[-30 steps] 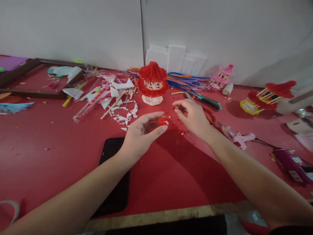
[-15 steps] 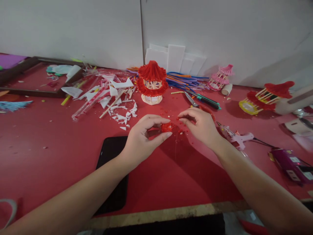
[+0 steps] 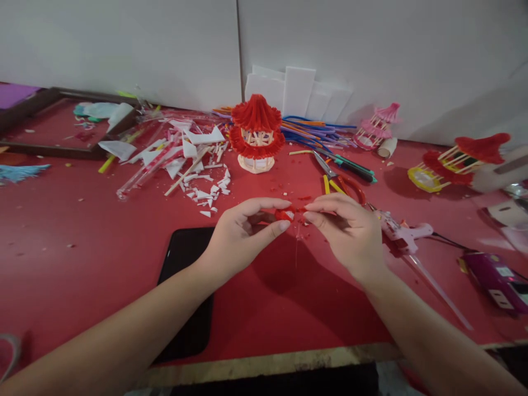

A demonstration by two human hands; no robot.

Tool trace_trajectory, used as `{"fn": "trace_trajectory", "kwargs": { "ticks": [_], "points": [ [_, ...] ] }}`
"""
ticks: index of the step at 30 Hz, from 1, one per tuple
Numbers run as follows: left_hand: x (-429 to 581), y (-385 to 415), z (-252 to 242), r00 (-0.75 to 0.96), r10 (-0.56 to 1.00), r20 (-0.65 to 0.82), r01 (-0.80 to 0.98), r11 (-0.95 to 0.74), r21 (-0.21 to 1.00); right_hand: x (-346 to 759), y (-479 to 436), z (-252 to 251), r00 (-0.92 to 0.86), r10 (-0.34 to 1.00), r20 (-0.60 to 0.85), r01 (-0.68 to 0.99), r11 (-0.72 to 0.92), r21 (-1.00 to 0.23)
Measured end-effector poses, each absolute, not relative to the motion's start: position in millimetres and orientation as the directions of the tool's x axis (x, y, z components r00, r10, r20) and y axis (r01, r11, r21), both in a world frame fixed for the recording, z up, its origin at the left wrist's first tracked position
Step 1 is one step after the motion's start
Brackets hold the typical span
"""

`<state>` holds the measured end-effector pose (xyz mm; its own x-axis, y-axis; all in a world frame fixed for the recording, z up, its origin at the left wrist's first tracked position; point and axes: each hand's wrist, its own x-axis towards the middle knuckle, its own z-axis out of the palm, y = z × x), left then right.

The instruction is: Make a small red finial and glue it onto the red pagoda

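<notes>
My left hand (image 3: 239,234) pinches a small red fuzzy piece (image 3: 284,214) between thumb and fingers, just above the red table (image 3: 82,236). My right hand (image 3: 348,228) meets it from the right, its fingertips pinched together at the same piece. Tiny red scraps (image 3: 304,198) lie on the table around the two hands. Behind them stands a red pagoda model (image 3: 256,133) on a pale base.
A black phone (image 3: 187,291) lies under my left forearm. Scissors (image 3: 336,179) and a pink glue gun (image 3: 402,236) lie right of my hands, a purple device (image 3: 497,280) farther right. White paper scraps (image 3: 206,190), pipe cleaners (image 3: 317,132) and two more pagoda models (image 3: 457,162) (image 3: 377,126) sit behind.
My right hand has come down and left toward my left hand, and its fingertips now meet the red piece. Both hands have sunk a little closer to me.
</notes>
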<state>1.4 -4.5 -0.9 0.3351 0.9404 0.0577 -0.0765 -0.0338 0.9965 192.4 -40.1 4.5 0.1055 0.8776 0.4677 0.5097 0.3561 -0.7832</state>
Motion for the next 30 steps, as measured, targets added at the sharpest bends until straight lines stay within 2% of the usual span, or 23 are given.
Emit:
{"fn": "trace_trajectory", "kwargs": {
  "ticks": [4, 8, 15, 25, 30],
  "points": [
    [2.2, -5.0, -0.4, 0.356, 0.934, 0.033, -0.11, 0.007, 0.994, 187.1, -50.1, 5.5, 0.071, 0.859, 0.508, 0.596, 0.372, -0.712],
    [2.6, -5.1, -0.8, 0.36, 0.932, 0.026, -0.118, 0.018, 0.993, 182.8, -56.6, 2.4, 0.12, 0.839, 0.531, 0.593, 0.368, -0.716],
    [3.6, -6.8, 0.7, 0.349, 0.934, 0.075, -0.088, -0.047, 0.995, 184.4, -55.9, 5.4, 0.042, 0.785, 0.618, 0.66, 0.443, -0.607],
    [3.4, -7.9, -3.5, 0.352, 0.919, 0.177, -0.001, -0.188, 0.982, 177.7, -57.2, 5.8, -0.005, 0.742, 0.67, 0.675, 0.497, -0.545],
    [3.9, -9.6, -4.3, 0.361, 0.916, 0.175, -0.004, -0.186, 0.982, 177.0, -55.7, 4.3, -0.034, 0.717, 0.696, 0.665, 0.536, -0.52]
  ]
}}
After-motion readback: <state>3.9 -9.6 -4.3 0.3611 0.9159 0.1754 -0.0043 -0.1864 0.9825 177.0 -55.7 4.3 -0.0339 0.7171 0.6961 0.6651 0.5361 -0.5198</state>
